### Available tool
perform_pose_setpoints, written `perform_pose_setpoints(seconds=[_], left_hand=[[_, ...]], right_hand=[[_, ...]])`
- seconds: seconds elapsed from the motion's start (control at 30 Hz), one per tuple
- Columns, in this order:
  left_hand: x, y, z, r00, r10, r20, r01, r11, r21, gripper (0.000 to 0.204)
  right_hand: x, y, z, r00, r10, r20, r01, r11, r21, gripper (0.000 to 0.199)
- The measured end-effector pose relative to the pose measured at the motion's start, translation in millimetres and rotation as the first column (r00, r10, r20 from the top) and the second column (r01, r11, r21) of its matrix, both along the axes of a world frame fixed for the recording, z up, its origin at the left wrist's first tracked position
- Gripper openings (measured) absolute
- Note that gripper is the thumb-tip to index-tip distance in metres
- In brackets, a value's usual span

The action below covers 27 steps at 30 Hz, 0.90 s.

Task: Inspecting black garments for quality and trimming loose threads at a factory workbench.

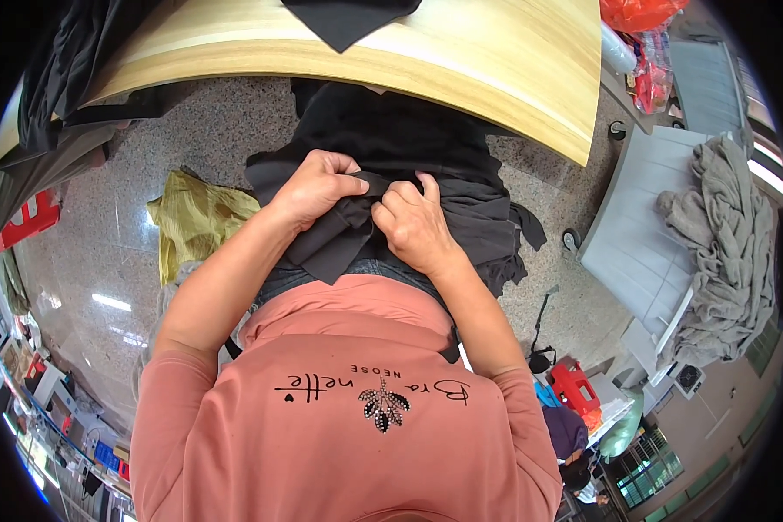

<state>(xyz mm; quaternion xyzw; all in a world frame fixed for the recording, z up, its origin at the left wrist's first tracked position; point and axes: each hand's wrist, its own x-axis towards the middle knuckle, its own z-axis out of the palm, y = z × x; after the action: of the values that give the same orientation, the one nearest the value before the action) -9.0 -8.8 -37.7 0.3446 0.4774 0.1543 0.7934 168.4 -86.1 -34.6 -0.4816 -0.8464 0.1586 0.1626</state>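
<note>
A heap of black fabric (391, 130) covers my lap and hangs toward the floor below the table edge. My left hand (322, 184) pinches a folded edge of a black fabric piece (329, 239) between thumb and fingers. Close beside it, my right hand (409, 222) is closed on the same cloth, its fingers curled and the thumb raised. The fingertips of the right hand are partly hidden in the folds, and the two hands nearly touch.
A wooden table (487, 70) curves across ahead of me, with black cloth (348, 17) on it. Yellow-green fabric (196, 217) lies at my left. On the right, a wheeled grey table (644, 226) carries grey knit fabric (722, 244). Red stools (574, 387) stand at both sides.
</note>
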Motion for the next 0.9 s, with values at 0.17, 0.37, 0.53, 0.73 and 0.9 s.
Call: perform_pose_setpoints(seconds=[0.17, 0.37, 0.53, 0.73, 0.9], left_hand=[[1.0, -0.7, 0.0, 1.000, -0.005, -0.016, 0.006, 0.998, 0.057, 0.005], [3.9, -7.8, 2.3, 0.996, -0.081, -0.037, 0.087, 0.978, 0.190, 0.002], [0.6, -9.4, 7.6, 0.977, -0.211, -0.023, 0.210, 0.945, 0.250, 0.004], [-3.4, -5.8, 5.9, 0.973, -0.208, 0.103, 0.203, 0.978, 0.056, 0.006], [-3.7, -5.3, 3.3, 0.979, -0.137, 0.148, 0.135, 0.991, 0.026, 0.006]], right_hand=[[4.8, -3.2, 25.3, 0.961, -0.081, -0.264, 0.058, 0.994, -0.092, 0.018], [-10.5, -6.8, 32.0, 0.911, -0.003, -0.411, 0.011, 1.000, 0.019, 0.013], [-12.9, -0.5, 14.5, 0.904, -0.122, -0.409, 0.173, 0.981, 0.089, 0.015], [-9.9, -3.6, 11.1, 0.945, -0.101, -0.310, 0.163, 0.970, 0.181, 0.014], [-17.0, -2.3, 8.1, 0.926, -0.072, -0.371, 0.119, 0.987, 0.104, 0.013]])
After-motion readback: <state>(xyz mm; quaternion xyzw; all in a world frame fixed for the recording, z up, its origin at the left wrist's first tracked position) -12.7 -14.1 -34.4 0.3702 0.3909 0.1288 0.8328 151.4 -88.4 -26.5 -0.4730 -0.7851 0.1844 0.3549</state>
